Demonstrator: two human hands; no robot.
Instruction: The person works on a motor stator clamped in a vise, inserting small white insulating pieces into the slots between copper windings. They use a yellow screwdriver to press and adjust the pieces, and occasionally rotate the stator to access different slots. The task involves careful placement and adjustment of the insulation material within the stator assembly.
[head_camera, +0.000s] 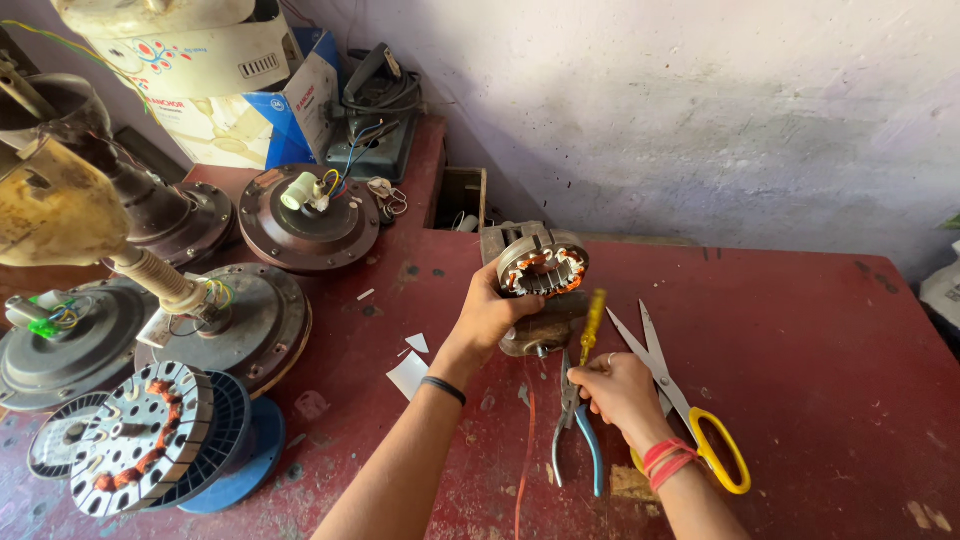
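On the red workbench (800, 380), left fingers (497, 287) clasp a motor stator (541, 268); right fingers (592, 372) clench a yellow-handled screwdriver (594, 318).

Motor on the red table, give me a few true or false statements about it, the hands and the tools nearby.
1. The left hand holds the motor with copper windings. True.
2. The right hand holds the scissors. False: it holds a yellow-handled screwdriver; the scissors lie open on the table.
3. Blue-handled pliers lie on the table. True.
4. The scissors have blue handles. False: they are yellow.
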